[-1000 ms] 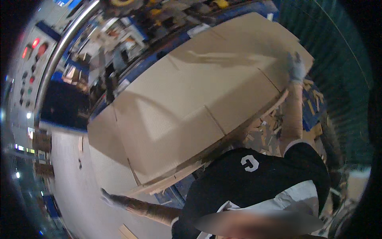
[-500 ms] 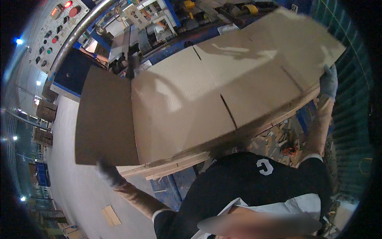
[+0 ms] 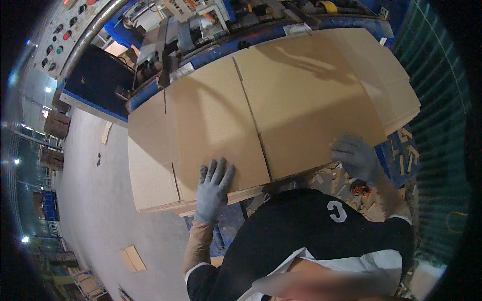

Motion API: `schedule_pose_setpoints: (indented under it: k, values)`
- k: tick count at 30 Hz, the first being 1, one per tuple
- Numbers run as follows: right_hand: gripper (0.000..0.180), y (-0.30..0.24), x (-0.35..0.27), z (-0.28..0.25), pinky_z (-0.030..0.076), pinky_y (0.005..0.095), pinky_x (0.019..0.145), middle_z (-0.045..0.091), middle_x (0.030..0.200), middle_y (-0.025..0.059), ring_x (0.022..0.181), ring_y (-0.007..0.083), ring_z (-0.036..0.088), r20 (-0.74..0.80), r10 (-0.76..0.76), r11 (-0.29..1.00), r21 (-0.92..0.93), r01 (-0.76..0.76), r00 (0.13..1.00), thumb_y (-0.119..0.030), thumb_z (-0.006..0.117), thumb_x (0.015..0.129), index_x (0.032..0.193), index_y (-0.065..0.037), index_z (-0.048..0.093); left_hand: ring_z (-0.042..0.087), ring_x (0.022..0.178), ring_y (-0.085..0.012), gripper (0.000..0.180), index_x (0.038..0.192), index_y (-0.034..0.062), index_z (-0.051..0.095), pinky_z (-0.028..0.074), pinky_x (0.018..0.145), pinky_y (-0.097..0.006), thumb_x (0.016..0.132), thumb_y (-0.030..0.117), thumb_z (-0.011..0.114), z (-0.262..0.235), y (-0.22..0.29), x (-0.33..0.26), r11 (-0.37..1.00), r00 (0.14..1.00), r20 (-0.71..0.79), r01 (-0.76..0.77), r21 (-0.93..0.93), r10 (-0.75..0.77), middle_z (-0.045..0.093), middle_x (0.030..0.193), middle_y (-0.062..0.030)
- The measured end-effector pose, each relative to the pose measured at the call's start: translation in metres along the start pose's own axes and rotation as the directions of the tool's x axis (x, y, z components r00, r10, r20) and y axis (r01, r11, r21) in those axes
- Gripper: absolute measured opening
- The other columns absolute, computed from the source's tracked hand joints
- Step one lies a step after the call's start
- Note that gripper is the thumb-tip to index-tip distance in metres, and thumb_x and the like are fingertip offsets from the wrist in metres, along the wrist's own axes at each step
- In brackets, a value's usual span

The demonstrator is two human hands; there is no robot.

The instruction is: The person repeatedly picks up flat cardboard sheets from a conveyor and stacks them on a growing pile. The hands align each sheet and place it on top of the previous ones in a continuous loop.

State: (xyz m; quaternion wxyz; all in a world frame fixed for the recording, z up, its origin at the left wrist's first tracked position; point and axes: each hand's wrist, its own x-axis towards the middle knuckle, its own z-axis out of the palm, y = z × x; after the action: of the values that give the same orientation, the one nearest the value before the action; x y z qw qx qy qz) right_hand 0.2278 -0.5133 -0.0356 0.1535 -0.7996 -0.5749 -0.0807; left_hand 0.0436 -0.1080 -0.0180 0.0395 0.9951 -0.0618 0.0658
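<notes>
A large brown cardboard sheet (image 3: 301, 100) with dark slots lies flat in front of me, with paler cardboard (image 3: 389, 85) showing beyond its right end. My left hand (image 3: 213, 188), in a grey glove, rests on its near edge, fingers spread and palm down. At the near right edge is my right hand (image 3: 355, 156), also gloved, with its fingers stretched out over the board. Neither hand is closed round anything. Under the sheet, the edges of more stacked cardboard (image 3: 243, 194) are visible.
A blue machine frame (image 3: 216, 55) with rollers and metal parts runs along the far side. A control panel (image 3: 63, 37) stands at upper left. Cardboard scraps (image 3: 406, 150) lie on the right; a loose piece (image 3: 133, 258) is on the floor. A green corrugated wall (image 3: 437, 125) rises at right.
The raised dark left panel is now down, and the board lies flat. My left hand has moved right and up onto it; my right hand has come down and left from the far right corner.
</notes>
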Motion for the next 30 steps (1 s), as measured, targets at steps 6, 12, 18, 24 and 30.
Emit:
schedule_pose_setpoints:
  k: [6, 12, 18, 24, 30]
  values:
    - [0.047, 0.037, 0.044, 0.001, 0.035, 0.0495, 0.103, 0.054, 0.126, 0.0140, 0.120, 0.0354, 0.047, 0.072, -0.039, 0.998, -0.054, 0.043, 0.997, -0.030, 0.067, 0.073, 0.115, -0.010, 0.058, 0.037, 0.132, -0.0379, 0.064, 0.137, 0.0134, 0.045, 0.025, 0.110, -0.054, 0.075, 0.004, 0.053, 0.006, -0.029, 0.015, 1.000, 1.000, -0.017, 0.012, 0.004, -0.012, 0.040, 0.143, -0.0172]
    - [0.050, 0.094, 0.071, -0.002, 0.037, 0.0487, 0.100, 0.055, 0.122, 0.0160, 0.118, 0.0373, 0.047, -0.090, -0.031, 0.996, -0.089, 0.023, 0.995, -0.045, 0.060, 0.084, 0.117, -0.007, 0.058, 0.035, 0.134, -0.0374, 0.070, 0.138, 0.0117, 0.043, 0.023, 0.111, -0.055, 0.070, 0.004, 0.058, 0.006, -0.059, 0.043, 1.000, 0.999, -0.041, -0.015, -0.011, 0.015, 0.038, 0.145, -0.0178]
    - [0.033, 0.206, 0.071, 0.007, 0.047, 0.0408, 0.085, 0.062, 0.103, 0.0171, 0.096, 0.0359, 0.058, -0.201, 0.783, 0.620, 0.173, -0.765, 0.588, -0.031, 0.055, 0.089, 0.106, -0.004, 0.062, 0.029, 0.137, -0.0376, 0.080, 0.139, 0.0070, 0.041, 0.017, 0.115, -0.051, 0.062, 0.012, 0.063, 0.004, -0.071, 0.047, 1.000, 1.000, -0.011, 0.019, -0.021, -0.019, 0.035, 0.147, -0.0176]
    - [0.032, 0.298, 0.085, 0.035, 0.047, 0.0419, 0.085, 0.064, 0.104, 0.0185, 0.097, 0.0339, 0.060, -0.114, 0.693, 0.702, -0.119, -0.702, 0.712, -0.028, 0.050, 0.091, 0.111, -0.005, 0.061, 0.032, 0.136, -0.0381, 0.081, 0.137, 0.0063, 0.041, 0.019, 0.113, -0.055, 0.061, 0.010, 0.068, 0.010, -0.078, 0.052, 0.997, 1.000, -0.005, -0.015, -0.074, 0.015, 0.037, 0.145, -0.0188]
    - [0.037, 0.245, 0.107, 0.019, 0.045, 0.0454, 0.089, 0.061, 0.114, 0.0203, 0.104, 0.0378, 0.058, -0.225, 0.758, 0.624, -0.025, -0.781, 0.612, -0.030, 0.051, 0.089, 0.116, -0.005, 0.059, 0.031, 0.136, -0.0379, 0.080, 0.139, 0.0067, 0.040, 0.018, 0.113, -0.055, 0.063, 0.010, 0.065, 0.016, -0.081, 0.050, 0.998, 1.000, -0.019, -0.015, -0.065, 0.014, 0.035, 0.146, -0.0181]
